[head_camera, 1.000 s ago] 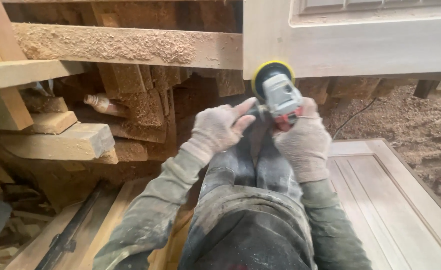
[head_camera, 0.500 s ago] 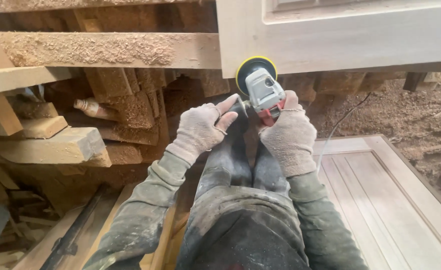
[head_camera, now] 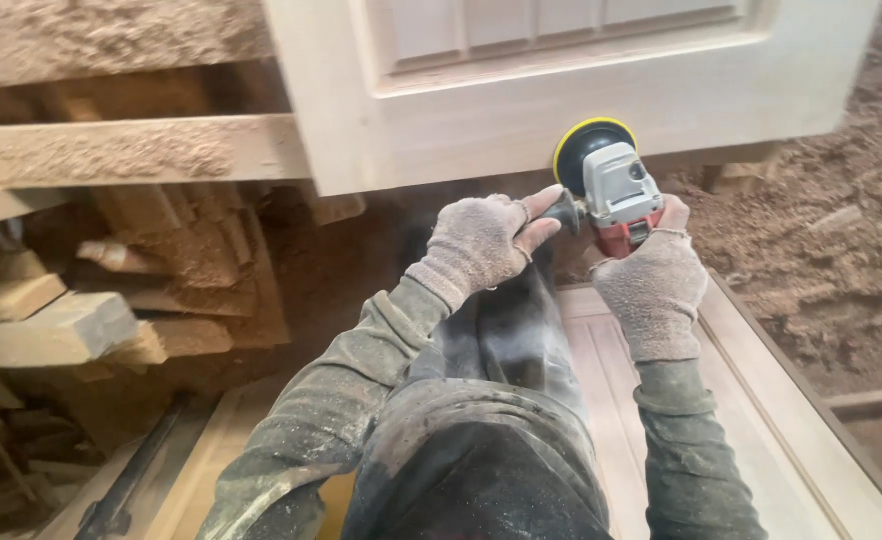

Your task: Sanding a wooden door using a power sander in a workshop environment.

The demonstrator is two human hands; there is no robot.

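I hold a grey and red angle sander [head_camera: 616, 185] with a yellow-rimmed disc against the lower edge of a pale wooden panelled door [head_camera: 521, 110] that stands upright in front of me. My left hand [head_camera: 481, 240], in a dusty knit glove, grips the black side handle. My right hand [head_camera: 651, 285], gloved the same way, is closed around the red rear body of the tool. My dusty sleeves and trousers fill the lower middle of the view.
Another pale door panel [head_camera: 761, 420] lies flat under my legs at the lower right. Stacked rough timber offcuts [head_camera: 61, 325] and a sawdust-covered beam [head_camera: 111, 150] crowd the left. Sawdust covers the ground [head_camera: 821, 260] at the right.
The view has shifted so the upright door now fills the top. Both hands and the sander have stayed on the door's lower edge, moving right along it.
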